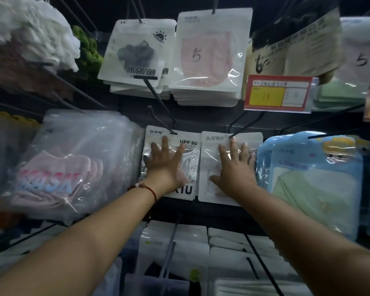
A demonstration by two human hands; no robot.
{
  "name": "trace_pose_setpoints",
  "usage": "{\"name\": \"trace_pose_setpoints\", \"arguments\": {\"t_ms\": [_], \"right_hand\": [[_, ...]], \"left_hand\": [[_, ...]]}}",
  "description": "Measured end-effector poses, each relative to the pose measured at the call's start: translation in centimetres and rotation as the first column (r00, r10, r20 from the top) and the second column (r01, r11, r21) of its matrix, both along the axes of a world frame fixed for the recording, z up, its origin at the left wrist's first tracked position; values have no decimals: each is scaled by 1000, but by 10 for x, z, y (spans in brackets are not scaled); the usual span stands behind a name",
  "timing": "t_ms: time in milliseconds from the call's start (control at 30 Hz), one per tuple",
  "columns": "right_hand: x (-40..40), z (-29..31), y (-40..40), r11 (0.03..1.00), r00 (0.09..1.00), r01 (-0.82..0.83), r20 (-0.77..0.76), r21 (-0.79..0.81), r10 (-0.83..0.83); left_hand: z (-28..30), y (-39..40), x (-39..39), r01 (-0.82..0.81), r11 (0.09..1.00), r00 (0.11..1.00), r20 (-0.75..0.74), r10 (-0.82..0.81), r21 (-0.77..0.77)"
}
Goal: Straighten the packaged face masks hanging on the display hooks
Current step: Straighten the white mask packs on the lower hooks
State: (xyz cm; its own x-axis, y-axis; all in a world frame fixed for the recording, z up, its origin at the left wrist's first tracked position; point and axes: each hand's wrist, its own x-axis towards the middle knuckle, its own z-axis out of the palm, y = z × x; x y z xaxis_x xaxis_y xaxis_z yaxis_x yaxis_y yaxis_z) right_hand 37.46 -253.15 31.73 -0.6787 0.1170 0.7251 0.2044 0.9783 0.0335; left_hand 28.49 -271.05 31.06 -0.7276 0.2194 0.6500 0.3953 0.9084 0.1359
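Spreading flat, the left fingers were laid straight on the UPF 50 mask pack, nothing gripped; the left hand was pressed palm-down on it. The right fingers were likewise splayed on the white mask pack just beside, w/ the right hand flat and holding nothing. Both packs hung mid-row on black hooks, edges touching. Risk, as judged: if pushed unevenly, a pack could be skewed or slid off its hook, esp. the glossy film. "UPF 50" and "XIU" were read on the left pack; a handwritten "5" on the pink pack above; "13" on the price tag.
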Motion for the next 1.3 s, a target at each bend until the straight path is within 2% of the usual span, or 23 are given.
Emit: {"name": "trace_pose_setpoints", "arguments": {"t_ms": [100,233,333,433,533,633,733,800,867,933,1100,1300], "right_hand": [[11,-7,-8,972,989,-125,-97,-200,107],[22,-9,-11,884,959,-262,-211,-387,191],[22,0,-7,853,972,-229,-157,-470,174],[17,6,-2,849,982,-184,-66,-495,174],[17,9,1,836,980,-190,-51,-515,191],[21,6,-2,873,981,-186,-39,-451,189],[22,-5,-8,988,997,-57,52,-145,65],[17,-8,-9,999,996,-27,90,-20,29],[12,-5,-7,1000,992,-14,124,-27,17],[7,0,-5,999,990,2,141,-39,3],[2,1,-7,999,993,-13,117,-49,18],[16,-6,-12,1000,994,-9,105,-16,11]], "left_hand": [[-10,2,15,31,999,999,-17,-31,-10],[-14,15,39,182,983,969,-169,-181,-13],[-8,32,41,191,978,967,-154,-203,-86],[-8,39,31,93,978,986,-119,-116,-187],[-8,37,25,79,978,986,-130,-105,-191],[-10,30,28,126,989,975,-172,-138,-77],[-18,19,32,103,990,973,-216,-82,92],[-20,14,29,61,981,988,-153,-33,186],[-16,8,22,50,965,998,-36,-43,256],[-12,5,15,39,966,999,17,-45,257],[-13,10,11,-10,971,1000,-25,16,237],[-19,3,24,52,972,999,-9,-51,231]]}}
